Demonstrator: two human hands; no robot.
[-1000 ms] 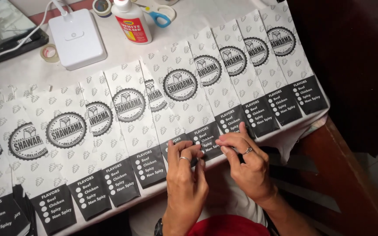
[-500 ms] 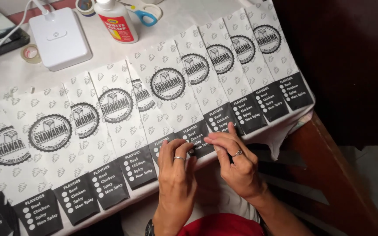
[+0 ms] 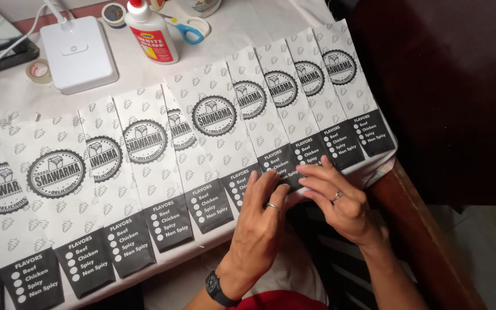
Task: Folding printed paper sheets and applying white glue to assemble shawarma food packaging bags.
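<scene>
Both hands press flat on the dark lower end of one paper bag [image 3: 271, 115] near the table [image 3: 7, 92] front edge. The left hand [image 3: 259, 209] lies with fingers extended, holding nothing. The right hand [image 3: 337, 198] lies beside it, fingertips touching the same dark panel [image 3: 285, 163]. The bag's long axis runs away from the person, tilted left. Overlapping bags flank it on both sides.
</scene>
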